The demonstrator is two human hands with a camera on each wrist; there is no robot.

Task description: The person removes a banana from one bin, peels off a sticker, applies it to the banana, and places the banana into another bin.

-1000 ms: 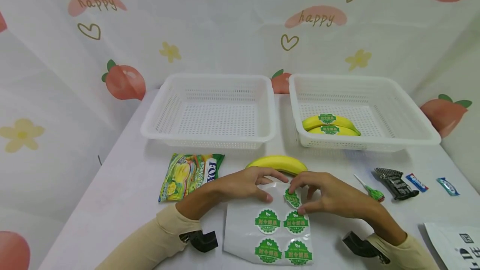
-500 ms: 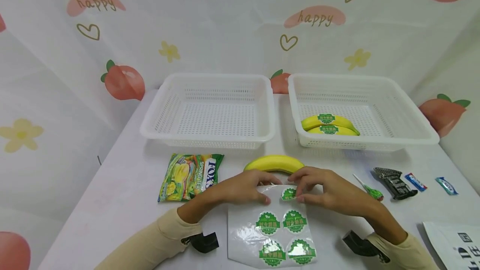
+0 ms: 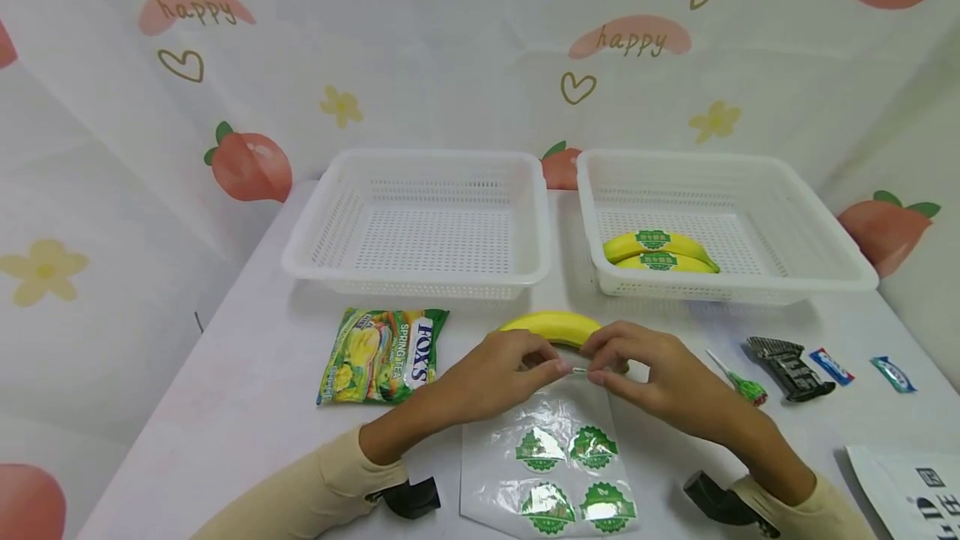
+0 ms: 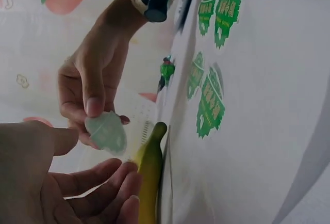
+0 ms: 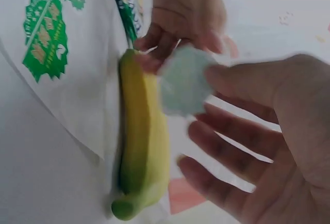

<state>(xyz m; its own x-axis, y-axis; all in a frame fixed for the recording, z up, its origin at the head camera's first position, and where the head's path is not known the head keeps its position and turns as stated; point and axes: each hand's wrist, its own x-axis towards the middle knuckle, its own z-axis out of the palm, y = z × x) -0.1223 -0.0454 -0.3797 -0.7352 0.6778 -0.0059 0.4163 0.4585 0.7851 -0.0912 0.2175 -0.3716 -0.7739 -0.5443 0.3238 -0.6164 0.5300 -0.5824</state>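
A peeled sticker (image 5: 185,82), its pale back showing, is pinched between thumb and fingers of my right hand (image 3: 656,373). Seen almost edge-on in the head view, it is a thin white strip. My left hand (image 3: 498,369) is close on the sticker's other side; in the left wrist view its thumb and fingers are spread apart with nothing between them. Below both hands lies the sticker sheet (image 3: 491,457) with several green round stickers (image 4: 211,105). A yellow banana (image 3: 551,325) rests on the table just behind the hands, partly hidden by them.
Two white baskets (image 3: 416,286) stand at the back; the right basket (image 3: 750,282) holds two stickered bananas (image 3: 660,248). A Fox's candy bag (image 3: 382,357) lies left. To the right are a lollipop (image 3: 742,382), a black packet (image 3: 791,367), small candies (image 3: 832,365) and a white packet (image 3: 907,490).
The upper sticker has come off the sheet into my right hand's pinch and is lifted above it. My left hand has left the sheet's top edge and moved right, toward the sticker.
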